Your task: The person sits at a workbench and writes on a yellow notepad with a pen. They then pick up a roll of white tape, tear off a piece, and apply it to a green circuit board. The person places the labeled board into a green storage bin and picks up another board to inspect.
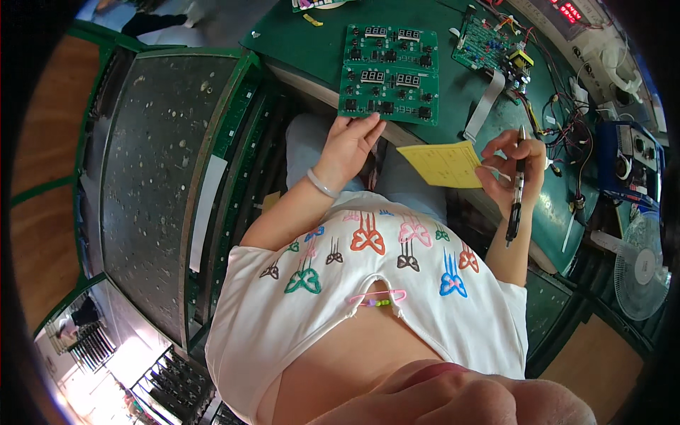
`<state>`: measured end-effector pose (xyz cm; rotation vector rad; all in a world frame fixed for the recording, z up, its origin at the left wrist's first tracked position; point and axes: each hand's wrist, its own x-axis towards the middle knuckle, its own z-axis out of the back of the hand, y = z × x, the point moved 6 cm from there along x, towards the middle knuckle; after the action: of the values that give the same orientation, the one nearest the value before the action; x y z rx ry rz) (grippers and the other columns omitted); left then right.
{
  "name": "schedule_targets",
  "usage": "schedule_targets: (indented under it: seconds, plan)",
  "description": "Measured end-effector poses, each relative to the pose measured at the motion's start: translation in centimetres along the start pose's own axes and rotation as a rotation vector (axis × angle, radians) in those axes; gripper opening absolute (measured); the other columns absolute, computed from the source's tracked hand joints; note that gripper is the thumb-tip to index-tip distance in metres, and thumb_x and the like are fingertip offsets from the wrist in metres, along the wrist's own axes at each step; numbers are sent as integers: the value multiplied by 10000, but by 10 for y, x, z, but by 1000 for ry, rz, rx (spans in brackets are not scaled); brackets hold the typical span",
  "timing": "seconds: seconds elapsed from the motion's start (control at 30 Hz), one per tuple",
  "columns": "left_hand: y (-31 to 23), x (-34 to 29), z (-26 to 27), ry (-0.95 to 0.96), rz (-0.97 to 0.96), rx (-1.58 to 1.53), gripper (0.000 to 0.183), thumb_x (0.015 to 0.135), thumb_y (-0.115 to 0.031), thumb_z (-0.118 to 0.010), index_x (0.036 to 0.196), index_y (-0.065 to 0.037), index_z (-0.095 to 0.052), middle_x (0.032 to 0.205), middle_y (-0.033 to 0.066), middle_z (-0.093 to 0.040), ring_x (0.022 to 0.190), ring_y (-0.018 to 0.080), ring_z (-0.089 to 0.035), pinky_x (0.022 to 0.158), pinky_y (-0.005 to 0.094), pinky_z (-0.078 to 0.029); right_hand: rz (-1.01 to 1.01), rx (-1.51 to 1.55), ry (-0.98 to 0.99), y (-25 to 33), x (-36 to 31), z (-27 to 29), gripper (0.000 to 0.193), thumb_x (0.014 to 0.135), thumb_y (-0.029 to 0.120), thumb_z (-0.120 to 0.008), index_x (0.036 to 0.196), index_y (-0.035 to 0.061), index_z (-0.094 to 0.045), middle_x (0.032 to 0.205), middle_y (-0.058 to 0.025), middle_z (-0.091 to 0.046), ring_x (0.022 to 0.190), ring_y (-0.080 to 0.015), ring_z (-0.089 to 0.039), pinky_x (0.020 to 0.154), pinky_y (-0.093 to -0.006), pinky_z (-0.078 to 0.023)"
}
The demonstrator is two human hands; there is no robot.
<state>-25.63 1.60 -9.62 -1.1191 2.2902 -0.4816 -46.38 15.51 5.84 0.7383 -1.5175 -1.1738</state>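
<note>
My left hand (350,145) grips the near edge of a green circuit board panel (389,62), its fingers closed at the board's edge. The panel has two similar halves, one beyond the other, with white-framed digit displays and small black parts. It lies over the near edge of the green bench. To its right, my right hand (520,166) pinches a yellow paper card (443,164) by its right end. The same hand also holds a black and clear pen (518,191) between its fingers, the pen pointing down toward me. Printed marks on the card are too small to make out.
Another circuit board (489,44) with wires and a grey ribbon cable (486,106) lies on the green bench (304,53). Tangled wires run to the right, beside a blue-cased device (630,159). A fan (641,265) stands at far right. A dark-topped cart (166,142) is on my left.
</note>
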Motion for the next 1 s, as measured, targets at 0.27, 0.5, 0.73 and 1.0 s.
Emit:
schedule_targets:
  seconds: [0.27,0.5,0.73,1.0]
  plan:
    - [-34,12,0,-7,-255,-15,464,910,64,-556,1312,-145,-459,1242,77,-559,1159,231,-549,1007,427,-467,90,184,-109,-12,-36,23,549,671,-120,-757,1012,99,-387,1039,-126,-519,879,-179,-594,734,-295,-552]
    - [-25,-4,-5,58,-283,4,534,886,128,-497,1312,-185,-422,1220,68,-542,1114,231,-556,955,422,-478,101,284,-48,-25,-52,15,543,681,-81,-781,1013,108,-395,1035,-124,-517,882,-179,-573,724,-284,-523]
    - [-46,-69,42,19,-227,100,526,889,68,-512,1387,-64,-404,1314,123,-535,1216,250,-510,1071,399,-394,34,378,99,-39,-63,-14,518,699,-107,-743,1019,107,-397,1030,-120,-514,886,-171,-565,727,-288,-535]
    - [-88,-244,155,-330,-500,168,538,833,103,-503,1359,15,-429,1240,102,-573,1123,198,-558,1021,359,-429,-76,464,304,-56,-74,-71,532,685,-84,-772,1016,115,-407,1030,-108,-534,860,-145,-569,739,-266,-503]
